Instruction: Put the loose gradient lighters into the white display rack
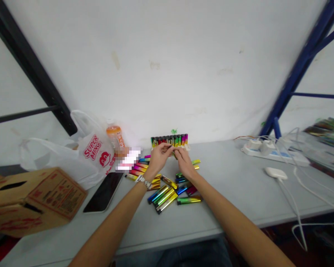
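My left hand [159, 155], with a metal watch at the wrist, and my right hand [184, 161] meet fingertip to fingertip above the grey table. Between their closed fingers is a lighter [173, 152], mostly covered; a dark end and a bit of green show. Just behind the hands, a row of shiny lighters [179, 140] stands upright in a pale holder [187, 147] near the wall. Under and around my wrists lie many loose metallic lighters [167, 200] in yellow, green, blue and pink, some overlapping.
On the left are a cardboard box [55, 196], a white plastic bag [69, 159], an orange-labelled bottle [114, 136] and a black phone [104, 193]. To the right, a power strip [278, 155], a white charger [276, 173] and loose cables lie near a blue frame post [292, 74].
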Tool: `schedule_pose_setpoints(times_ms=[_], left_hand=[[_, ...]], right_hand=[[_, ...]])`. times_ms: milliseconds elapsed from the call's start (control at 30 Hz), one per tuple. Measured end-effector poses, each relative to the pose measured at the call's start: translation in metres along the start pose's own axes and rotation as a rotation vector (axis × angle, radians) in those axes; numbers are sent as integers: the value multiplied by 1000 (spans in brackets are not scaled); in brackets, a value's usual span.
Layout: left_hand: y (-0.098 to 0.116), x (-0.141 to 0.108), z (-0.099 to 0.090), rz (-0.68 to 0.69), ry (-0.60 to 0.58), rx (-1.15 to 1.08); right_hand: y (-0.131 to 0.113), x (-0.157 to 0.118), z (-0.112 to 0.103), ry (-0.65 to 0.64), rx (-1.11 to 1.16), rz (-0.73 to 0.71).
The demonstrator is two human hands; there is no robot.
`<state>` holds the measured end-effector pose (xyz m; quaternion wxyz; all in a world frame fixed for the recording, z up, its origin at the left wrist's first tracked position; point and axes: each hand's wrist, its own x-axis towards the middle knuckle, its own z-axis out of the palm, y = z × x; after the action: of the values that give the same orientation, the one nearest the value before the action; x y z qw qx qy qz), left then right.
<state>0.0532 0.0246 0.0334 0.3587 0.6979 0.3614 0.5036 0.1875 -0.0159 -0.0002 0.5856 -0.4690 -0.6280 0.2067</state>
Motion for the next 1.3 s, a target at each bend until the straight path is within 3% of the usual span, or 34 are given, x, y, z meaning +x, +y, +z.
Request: schedule_pose_setpoints(times_ms=[100, 200, 333, 433, 1000, 1300], left_hand=[[10, 28, -5, 131, -35, 226], [17, 59, 1, 235, -142, 452], [15, 92, 22, 291, -253, 702], [8, 105, 36, 296, -305, 806], [-17, 120, 47, 271, -345, 798], [-22, 98, 40, 426, -281, 1030]], right_hand=[[7, 6, -20, 144, -94, 34], [17, 8, -44, 228, -155, 63], [28, 4, -66, 217, -275, 70], [32, 1, -72, 173, -329, 78], [27, 1, -68, -56, -522, 154], [23, 2, -80, -251, -677, 147]])
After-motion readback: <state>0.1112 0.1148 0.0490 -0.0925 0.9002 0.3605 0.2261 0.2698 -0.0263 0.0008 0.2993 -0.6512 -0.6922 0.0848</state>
